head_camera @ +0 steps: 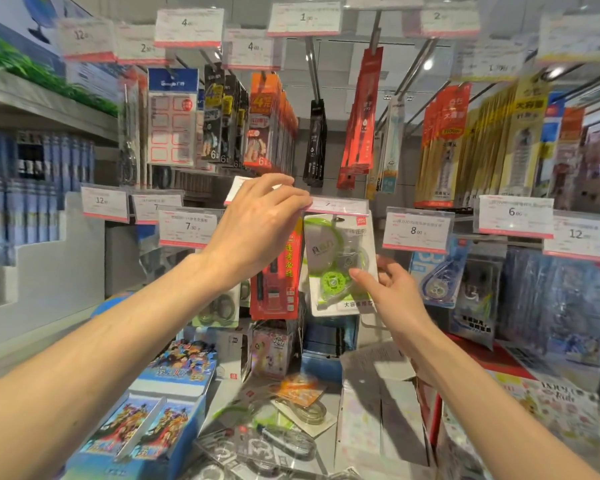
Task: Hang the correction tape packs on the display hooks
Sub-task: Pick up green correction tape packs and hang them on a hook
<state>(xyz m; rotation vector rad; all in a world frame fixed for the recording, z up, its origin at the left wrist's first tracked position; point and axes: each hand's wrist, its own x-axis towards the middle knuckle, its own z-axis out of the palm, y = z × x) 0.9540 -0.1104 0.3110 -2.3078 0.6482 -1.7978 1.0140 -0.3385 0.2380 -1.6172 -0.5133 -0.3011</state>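
Two hands work at one hook in the middle of the display. On the left, boxes of cartoon cards [146, 420] sit on the table [222, 403], and more correction tape packs [274, 441] lie loose in front of them, not yet hung. The left hand [257, 226] reaches up with fingers curled over the price tag [336, 206] at the hook's front end, seemingly lifting or steadying it. Just under that tag hangs a green correction tape pack [340, 265], its top tucked behind the tag, so I cannot tell whether it sits fully on the hook. The right hand [392, 289] pinches the pack's lower right edge between thumb and fingers. Farther right a blue pack [440, 275] hangs below another tag. Judging by the loose packs, several remain to hang.
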